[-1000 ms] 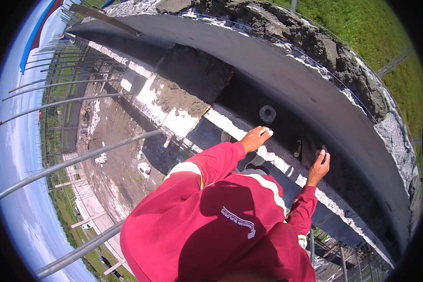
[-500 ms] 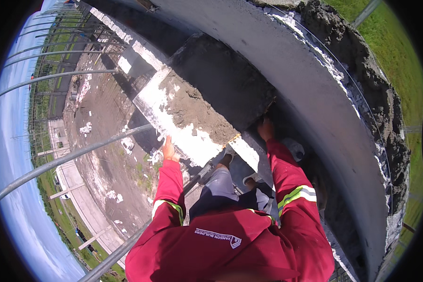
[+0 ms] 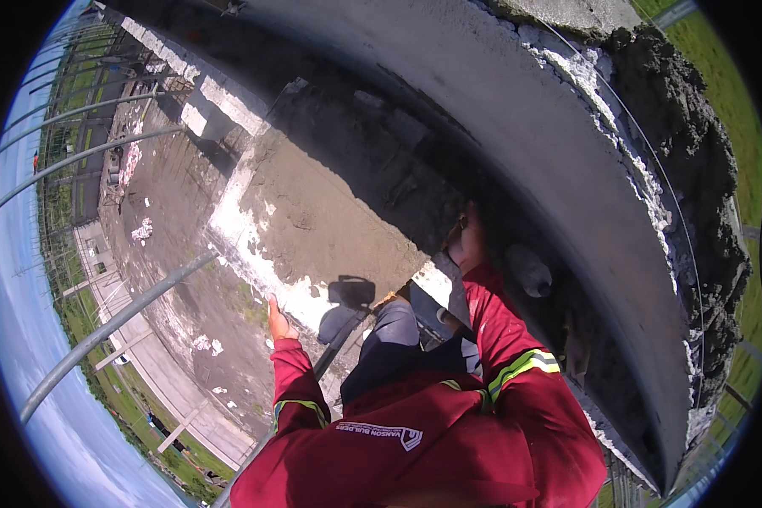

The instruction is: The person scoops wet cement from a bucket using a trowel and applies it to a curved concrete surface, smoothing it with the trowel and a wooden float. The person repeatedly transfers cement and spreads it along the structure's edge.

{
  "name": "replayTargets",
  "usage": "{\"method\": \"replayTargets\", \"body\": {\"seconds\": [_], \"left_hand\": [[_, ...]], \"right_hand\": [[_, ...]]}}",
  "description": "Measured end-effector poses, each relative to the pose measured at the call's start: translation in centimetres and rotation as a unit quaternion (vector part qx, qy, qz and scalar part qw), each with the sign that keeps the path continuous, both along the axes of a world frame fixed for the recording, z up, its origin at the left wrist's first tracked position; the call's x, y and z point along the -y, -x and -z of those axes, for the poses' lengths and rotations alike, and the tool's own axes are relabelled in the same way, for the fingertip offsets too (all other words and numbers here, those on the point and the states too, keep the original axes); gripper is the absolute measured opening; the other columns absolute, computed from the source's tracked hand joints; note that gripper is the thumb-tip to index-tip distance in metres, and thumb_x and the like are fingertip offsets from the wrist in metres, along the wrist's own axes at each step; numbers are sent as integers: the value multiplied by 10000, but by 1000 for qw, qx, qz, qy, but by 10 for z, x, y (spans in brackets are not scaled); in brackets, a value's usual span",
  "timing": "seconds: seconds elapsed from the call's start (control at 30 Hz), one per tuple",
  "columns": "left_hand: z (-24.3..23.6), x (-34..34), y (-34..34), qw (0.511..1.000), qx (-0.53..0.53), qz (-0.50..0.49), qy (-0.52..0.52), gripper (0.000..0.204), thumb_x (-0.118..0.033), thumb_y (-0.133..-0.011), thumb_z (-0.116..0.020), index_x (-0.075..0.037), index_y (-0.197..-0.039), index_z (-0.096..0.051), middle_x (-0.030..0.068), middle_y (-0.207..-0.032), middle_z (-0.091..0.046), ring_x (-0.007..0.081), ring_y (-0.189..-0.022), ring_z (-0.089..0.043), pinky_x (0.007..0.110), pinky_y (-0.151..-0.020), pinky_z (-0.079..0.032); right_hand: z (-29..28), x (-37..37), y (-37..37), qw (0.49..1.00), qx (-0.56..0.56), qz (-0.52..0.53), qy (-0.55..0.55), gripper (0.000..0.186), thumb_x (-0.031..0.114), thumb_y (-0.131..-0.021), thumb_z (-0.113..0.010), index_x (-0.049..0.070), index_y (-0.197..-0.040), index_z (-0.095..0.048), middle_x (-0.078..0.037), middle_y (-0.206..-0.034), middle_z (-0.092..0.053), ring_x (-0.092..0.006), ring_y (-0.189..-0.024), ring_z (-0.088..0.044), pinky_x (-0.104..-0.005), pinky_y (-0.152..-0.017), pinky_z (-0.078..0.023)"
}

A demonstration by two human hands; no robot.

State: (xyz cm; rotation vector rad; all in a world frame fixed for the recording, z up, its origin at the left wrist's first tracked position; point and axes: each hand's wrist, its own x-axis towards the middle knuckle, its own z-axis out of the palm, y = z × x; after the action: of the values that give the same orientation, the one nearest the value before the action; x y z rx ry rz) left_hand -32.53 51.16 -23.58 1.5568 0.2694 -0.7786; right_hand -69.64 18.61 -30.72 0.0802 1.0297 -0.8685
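Observation:
A wide board (image 3: 229, 222) lies in front of me, its pale left edge chipped and splashed white, with grey wet mortar (image 3: 313, 212) spread over it. The near left part is sunlit; the far right part is in deep shade. My left hand (image 3: 281, 323) is at the board's left edge, with fingers closed on the rim and partly hidden. At the right end, in shadow, my right hand (image 3: 466, 241) grips the board's near right side; its fingertips are hard to make out. A head-shaped shadow falls on the board's near edge.
A curved grey plastered wall (image 3: 516, 127) rises along the right, its top rough with mortar. A clear plastic bottle-like object (image 3: 529, 271) sits below it. Metal scaffold pipes (image 3: 118, 330) stand at the left, high above dirt ground. My legs (image 3: 396, 326) show below the board.
The board has come nearer to me, and more of its mortar is sunlit. Both hands have moved with it, the left one down and left. My view has shifted too.

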Motion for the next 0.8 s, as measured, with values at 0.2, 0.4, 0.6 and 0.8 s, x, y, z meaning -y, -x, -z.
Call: {"method": "replayTargets", "body": {"seconds": [0.2,0.4,0.6,0.8], "left_hand": [[21,-9,-6,998,-63,-5,28,573,-487,-1027,-543,-17,-1353,-569,126,-1221,-684,267,-1048,-689,400,-926,-558],[16,-8,-1,993,-107,0,44,566,-481,-1007,-587,-22,-1339,-570,106,-1183,-692,248,-1005,-697,391,-876,-575],[-2,21,23,993,-94,-12,71,515,-439,-1039,-541,-26,-1345,-574,102,-1218,-685,262,-1077,-684,410,-964,-548],[28,101,23,997,51,44,-20,664,-448,-1033,-551,29,-1479,-436,126,-1418,-558,231,-1273,-555,352,-1062,-441]], "right_hand": [[-12,82,-15,979,-34,-132,154,631,572,-1000,-538,71,-1379,-598,-110,-1314,-658,-220,-1220,-615,-369,-1067,-463],[43,150,-44,918,56,-340,197,873,715,-998,-335,12,-1507,-426,-131,-1568,-418,-254,-1429,-414,-374,-1212,-257],[13,61,9,982,182,-55,7,856,757,-919,-483,73,-1430,-547,-89,-1442,-576,-261,-1325,-531,-401,-1152,-362],[4,73,41,916,373,-10,150,841,738,-919,-513,73,-1434,-531,-83,-1388,-609,-272,-1309,-539,-402,-1121,-383]]}}
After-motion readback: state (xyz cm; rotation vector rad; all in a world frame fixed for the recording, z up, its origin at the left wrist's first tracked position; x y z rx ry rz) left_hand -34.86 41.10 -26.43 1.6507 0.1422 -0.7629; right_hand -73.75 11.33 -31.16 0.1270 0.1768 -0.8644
